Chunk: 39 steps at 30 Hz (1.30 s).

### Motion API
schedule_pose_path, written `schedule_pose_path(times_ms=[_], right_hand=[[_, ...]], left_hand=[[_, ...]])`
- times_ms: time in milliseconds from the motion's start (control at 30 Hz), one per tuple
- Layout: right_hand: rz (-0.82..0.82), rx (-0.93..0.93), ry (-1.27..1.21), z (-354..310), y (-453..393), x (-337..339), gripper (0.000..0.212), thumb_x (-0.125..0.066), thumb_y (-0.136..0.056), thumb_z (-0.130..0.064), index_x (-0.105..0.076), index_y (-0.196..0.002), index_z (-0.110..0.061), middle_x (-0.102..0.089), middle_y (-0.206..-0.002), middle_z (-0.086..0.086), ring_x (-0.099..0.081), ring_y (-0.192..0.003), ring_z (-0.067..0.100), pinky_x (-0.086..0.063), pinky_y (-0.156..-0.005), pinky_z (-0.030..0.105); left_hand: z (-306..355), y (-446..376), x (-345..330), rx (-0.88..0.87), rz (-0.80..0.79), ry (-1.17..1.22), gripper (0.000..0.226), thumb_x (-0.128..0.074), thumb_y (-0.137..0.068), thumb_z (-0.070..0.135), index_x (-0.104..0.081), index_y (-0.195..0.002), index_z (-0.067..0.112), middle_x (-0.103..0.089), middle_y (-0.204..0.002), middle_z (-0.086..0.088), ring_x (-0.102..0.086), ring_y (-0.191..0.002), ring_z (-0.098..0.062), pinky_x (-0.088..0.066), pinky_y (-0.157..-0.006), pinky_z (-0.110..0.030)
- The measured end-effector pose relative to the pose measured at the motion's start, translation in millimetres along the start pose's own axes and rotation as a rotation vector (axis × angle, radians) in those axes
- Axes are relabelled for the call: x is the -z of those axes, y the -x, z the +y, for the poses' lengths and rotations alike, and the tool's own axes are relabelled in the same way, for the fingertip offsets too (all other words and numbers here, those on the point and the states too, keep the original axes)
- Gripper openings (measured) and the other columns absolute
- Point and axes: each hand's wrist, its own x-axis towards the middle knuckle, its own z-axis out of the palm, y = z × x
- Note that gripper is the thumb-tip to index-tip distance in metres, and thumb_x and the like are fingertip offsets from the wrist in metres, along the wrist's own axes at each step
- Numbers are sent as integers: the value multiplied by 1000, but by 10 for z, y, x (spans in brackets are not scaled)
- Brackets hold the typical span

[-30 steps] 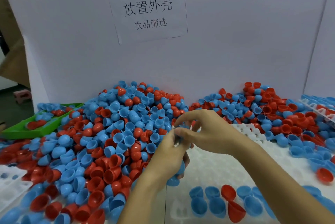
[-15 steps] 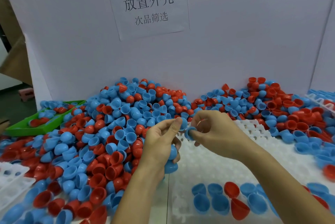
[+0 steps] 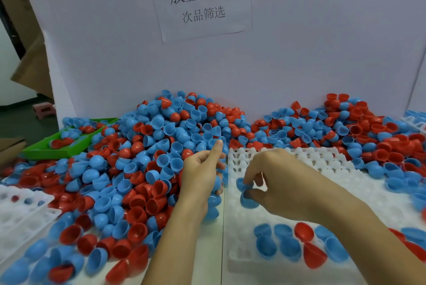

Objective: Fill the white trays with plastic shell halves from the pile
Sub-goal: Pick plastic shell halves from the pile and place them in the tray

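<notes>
- Sitting at far left: a green bin (image 3: 46, 151) holding a few red and blue shells, with a second white tray (image 3: 25, 213) lying below it at the frame's left edge, some cells showing shells inside.
- Spreading across the table from left to centre: the pile (image 3: 147, 160) of red and blue plastic shell halves, heaped against a white backboard (image 3: 299, 54) carrying a paper sign (image 3: 200, 1).
- Left hand (image 3: 202, 178) is curling round a stack of blue shells (image 3: 213, 201) held against the palm, index finger sticking up, at the pile's right edge just beside the tray.
- Right hand (image 3: 276, 183) is pinching one blue shell half (image 3: 247, 194) between thumb and fingertips, low over the left part of the white tray (image 3: 322, 164); cannot tell if the shell is touching a cell.
- Sitting in the tray's near rows: a line of blue shells and red ones (image 3: 304, 231), open side up.
- Lying at right beyond the tray: more loose shells (image 3: 368, 132), touching its far edge.
</notes>
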Motion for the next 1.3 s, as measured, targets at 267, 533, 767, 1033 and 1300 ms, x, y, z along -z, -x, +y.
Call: schedule_pose_path(times_ms=[267, 533, 767, 1033, 1300], right_hand=[[-288, -14, 249, -341, 55, -66, 13, -68, -87, -31, -71, -95, -22, -64, -98, -2, -64, -81, 16, -58, -75, 34], [-352, -20, 349, -444, 92, -178, 12, -67, -88, -26, -64, -98, -19, -59, -97, 1, -57, -75, 18, -52, -71, 32], [-339, -11, 367, -489, 111, -214, 18, -67, -88, -23, -62, -103, -16, -60, -97, 3, -59, -79, 20, -54, -75, 34], [-165, -77, 7, -120, 67, -1, 35, -65, -87, -53, -59, -118, -40, -47, -87, -22, -53, -80, 0, -48, -72, 18], [134, -74, -480, 132, 65, -262, 31, -78, -81, -35, -55, -101, -45, -70, -84, -13, -69, -77, 0, -59, -69, 19]], left_hand=[[9, 29, -17, -18, -27, -17, 41, -68, -91, 49, -72, -82, 9, -62, -57, 8, -48, -43, -13, -38, -36, -24], [40, 50, -39, -18, -27, -17, 37, -67, -92, 45, -72, -84, 10, -61, -55, 10, -50, -46, -8, -40, -37, -23], [49, 77, -60, -28, -14, -59, 36, -60, -98, 42, -71, -84, 10, -62, -62, 5, -57, -50, -3, -45, -40, -20], [74, 91, -97, 130, -72, 271, 56, -47, -105, 35, -62, -58, 8, -58, -60, -9, -49, -46, -16, -41, -42, -24], [50, 146, -317, 158, -105, 614, 57, -40, -106, 41, -42, -56, 14, -47, -54, -2, -44, -42, -12, -43, -47, -24]])
